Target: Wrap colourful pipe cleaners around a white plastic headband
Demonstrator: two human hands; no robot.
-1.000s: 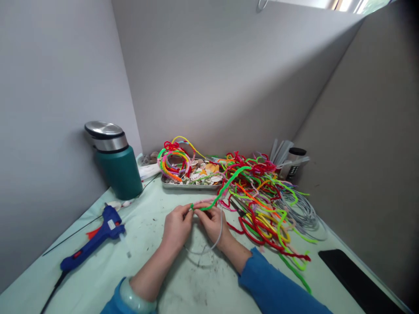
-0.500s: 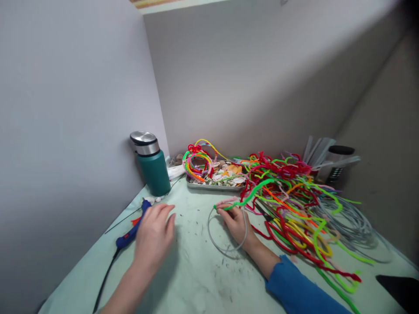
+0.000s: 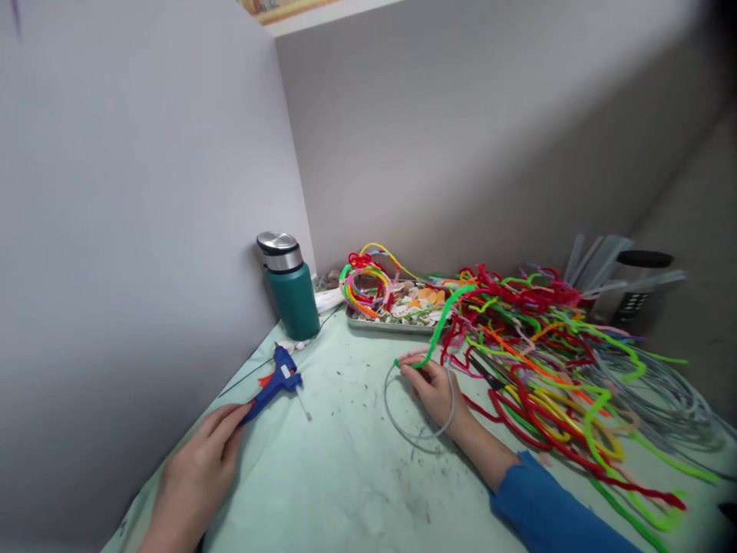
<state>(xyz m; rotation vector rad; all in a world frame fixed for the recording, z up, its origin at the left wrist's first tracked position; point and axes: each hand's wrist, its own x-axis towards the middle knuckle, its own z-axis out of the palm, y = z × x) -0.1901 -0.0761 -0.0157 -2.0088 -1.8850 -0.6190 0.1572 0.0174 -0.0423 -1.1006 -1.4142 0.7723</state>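
Note:
My left hand (image 3: 201, 465) is closed around the handle end of a blue glue gun (image 3: 283, 376) at the table's left side. Its nozzle points away from me, and a clear glue stick (image 3: 304, 403) sticks out of its back. Pinched in my right hand (image 3: 434, 393) is a grey wire ring (image 3: 387, 401), held above the table at the middle. A bright green pipe cleaner (image 3: 442, 321) is fixed to the ring's top and its free end rises to the upper right. Some pink fuzzy strand shows beside my right fingers.
A green bottle (image 3: 293, 301) stands at the back left. Behind my right hand is a metal tray (image 3: 391, 327) with loose pieces and a colourful wrapped ring (image 3: 345, 290). Tangled pipe cleaners (image 3: 553, 384), scissors (image 3: 487, 372) and a grey wire coil (image 3: 662, 407) cover the right side.
My left hand has come down toward me and closed on the glue gun's handle; the gun has turned. My right hand still holds the ring. The view has shifted slightly left.

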